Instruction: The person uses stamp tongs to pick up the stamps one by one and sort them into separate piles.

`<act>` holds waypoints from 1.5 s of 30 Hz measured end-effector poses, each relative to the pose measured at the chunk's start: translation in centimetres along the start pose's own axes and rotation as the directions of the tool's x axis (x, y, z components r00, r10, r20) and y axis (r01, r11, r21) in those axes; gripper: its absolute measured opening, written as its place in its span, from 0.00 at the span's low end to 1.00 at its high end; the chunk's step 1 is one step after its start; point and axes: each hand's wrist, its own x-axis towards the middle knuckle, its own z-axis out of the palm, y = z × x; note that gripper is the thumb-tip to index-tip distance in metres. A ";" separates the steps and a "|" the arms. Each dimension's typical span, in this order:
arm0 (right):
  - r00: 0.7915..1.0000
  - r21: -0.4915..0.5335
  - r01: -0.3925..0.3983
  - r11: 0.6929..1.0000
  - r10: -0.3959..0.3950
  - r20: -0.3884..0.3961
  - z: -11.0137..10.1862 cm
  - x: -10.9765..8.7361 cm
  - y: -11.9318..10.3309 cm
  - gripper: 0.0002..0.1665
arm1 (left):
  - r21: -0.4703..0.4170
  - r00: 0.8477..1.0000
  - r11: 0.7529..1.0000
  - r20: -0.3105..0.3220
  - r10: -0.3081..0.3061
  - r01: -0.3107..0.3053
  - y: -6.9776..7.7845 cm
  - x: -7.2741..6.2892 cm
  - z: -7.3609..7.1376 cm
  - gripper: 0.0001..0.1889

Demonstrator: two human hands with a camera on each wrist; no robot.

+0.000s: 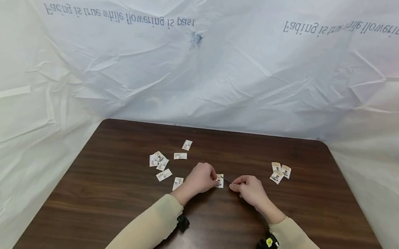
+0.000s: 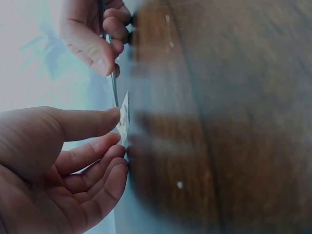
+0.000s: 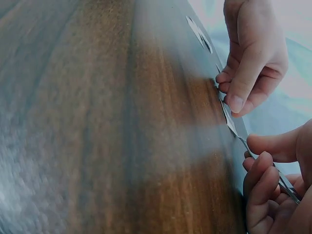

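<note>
A small white printed card [image 1: 220, 180] is at the middle of the table, its picture side up. The left hand [image 1: 201, 178] pinches its left edge between thumb and fingertips; in the left wrist view, the card [image 2: 124, 119] shows just past the thumb. Pinched in the right hand [image 1: 249, 189] is a pair of slim metal tweezers [image 3: 287, 184], their shaft running back under the palm. The tweezers' tips point left and reach the card's right edge. Much of the card is hidden behind the left fingers.
Several similar cards [image 1: 159, 159] lie to the left, some overlapping in a pile. Single cards [image 1: 180, 156] are scattered around it, one [image 1: 177, 182] close by the left wrist. Three cards [image 1: 276, 177] overlap at the right. White printed sheeting [image 1: 206, 78] hangs behind the dark wooden table [image 1: 214, 237].
</note>
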 end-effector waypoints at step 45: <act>0.996 -0.066 0.037 0.997 -0.031 0.084 -1.3 0.8 0.4 0.07 | -0.036 0.998 0.999 0.058 -0.022 0.024 -0.8 0.7 0.1 0.05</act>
